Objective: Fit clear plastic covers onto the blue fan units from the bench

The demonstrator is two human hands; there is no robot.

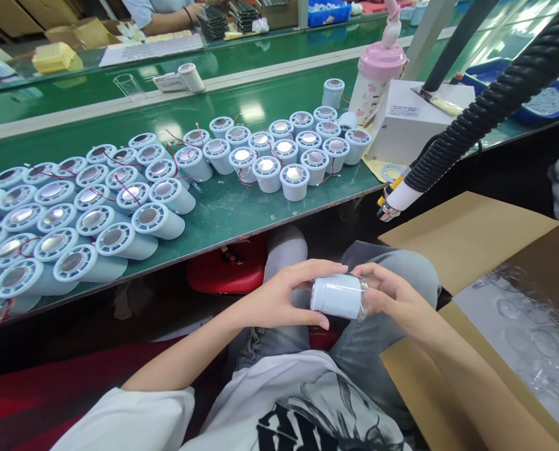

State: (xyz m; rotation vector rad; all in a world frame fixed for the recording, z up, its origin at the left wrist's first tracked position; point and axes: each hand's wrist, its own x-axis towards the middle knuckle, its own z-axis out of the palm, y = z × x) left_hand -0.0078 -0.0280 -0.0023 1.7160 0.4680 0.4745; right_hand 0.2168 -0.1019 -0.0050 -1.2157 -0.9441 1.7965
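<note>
Over my lap, a light blue cylinder (338, 296) with a clear plastic sleeve around it lies on its side between my two hands. The fingers and thumb of my left hand (293, 295) grip its left end from above and below. My right hand (392, 291) pinches the clear plastic at the cylinder's right end. On the green bench (223, 216) stand several similar light blue cylinders (294, 181), with round silver centres on top and thin red and black wires on some.
An open cardboard box (472, 235) holding clear plastic pieces is at my right. A black corrugated hose (486, 106) hangs above it. Near the bench's edge are a white machine (408, 125) and a pink bottle (378, 72). A person's arm (167, 22) shows across the bench.
</note>
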